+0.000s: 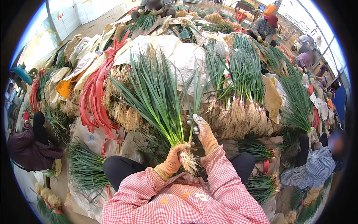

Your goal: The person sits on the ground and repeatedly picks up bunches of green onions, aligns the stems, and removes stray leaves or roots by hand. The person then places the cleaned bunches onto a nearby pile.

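Note:
My left hand (170, 161), in an orange-tan work glove, grips a bunch of green garlic plants (158, 109) low on the stems. Their leaves fan up and away from me, and the pale roots hang below my fist. Just right of the bunch, my right hand (206, 132), in a glove with whitish fingertips, pinches the stem of a single stalk (197, 96). That stalk's lower end comes close to the bunch; whether they touch I cannot tell. Ahead lies a heap of loose plants (243, 84), roots toward me, partly under a white woven sheet (179, 53).
Red plastic strips (96, 92) drape over the heap at left. Tied bundles lie beside my knees, at left (86, 166) and right (263, 187). Co-workers sit around: one at left (30, 148), one at right (310, 168), others behind the heap.

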{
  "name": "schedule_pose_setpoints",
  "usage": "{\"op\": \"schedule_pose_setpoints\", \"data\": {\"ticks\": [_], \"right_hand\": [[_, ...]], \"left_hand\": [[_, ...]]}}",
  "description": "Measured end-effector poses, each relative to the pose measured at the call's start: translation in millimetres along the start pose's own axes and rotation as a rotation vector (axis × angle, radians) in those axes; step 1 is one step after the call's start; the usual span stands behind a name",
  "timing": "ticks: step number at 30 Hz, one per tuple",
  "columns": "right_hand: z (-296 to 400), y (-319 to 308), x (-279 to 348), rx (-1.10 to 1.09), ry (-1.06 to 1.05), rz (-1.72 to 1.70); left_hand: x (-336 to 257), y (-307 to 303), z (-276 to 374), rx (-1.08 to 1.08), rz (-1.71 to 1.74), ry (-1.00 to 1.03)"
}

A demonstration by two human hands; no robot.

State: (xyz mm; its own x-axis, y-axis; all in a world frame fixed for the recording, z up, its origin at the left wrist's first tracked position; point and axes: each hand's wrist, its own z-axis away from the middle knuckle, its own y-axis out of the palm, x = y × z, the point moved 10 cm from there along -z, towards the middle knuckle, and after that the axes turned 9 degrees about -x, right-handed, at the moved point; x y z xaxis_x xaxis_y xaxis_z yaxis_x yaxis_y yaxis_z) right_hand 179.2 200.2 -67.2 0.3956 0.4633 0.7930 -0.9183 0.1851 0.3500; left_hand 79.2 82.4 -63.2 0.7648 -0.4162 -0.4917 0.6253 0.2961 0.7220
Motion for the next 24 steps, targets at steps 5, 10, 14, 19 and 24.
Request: {"op": "schedule_pose_setpoints", "data": {"ticks": [5, 10, 14, 19, 24], "right_hand": [[51, 28, 29, -0.472, -0.589, 1.107], [31, -3, -10, -0.284, -0.401, 0.289], [11, -29, -36, -0.173, 0.043, -0.306], [41, 19, -24, -0.144, 0.031, 0.074], [-1, 6, -85, -0.050, 0.359, -0.938]], "left_hand": [[-29, -12, 3, -0.229, -0.280, 0.136], [-29, 0, 6, -0.294, -0.201, 0.100], [-27, 11, 6, -0.192, -0.121, 0.059], [-32, 1, 0, -0.270, -0.281, 0.074], [-20, 5, -2, -0.027, 0.067, 0.008]]}}
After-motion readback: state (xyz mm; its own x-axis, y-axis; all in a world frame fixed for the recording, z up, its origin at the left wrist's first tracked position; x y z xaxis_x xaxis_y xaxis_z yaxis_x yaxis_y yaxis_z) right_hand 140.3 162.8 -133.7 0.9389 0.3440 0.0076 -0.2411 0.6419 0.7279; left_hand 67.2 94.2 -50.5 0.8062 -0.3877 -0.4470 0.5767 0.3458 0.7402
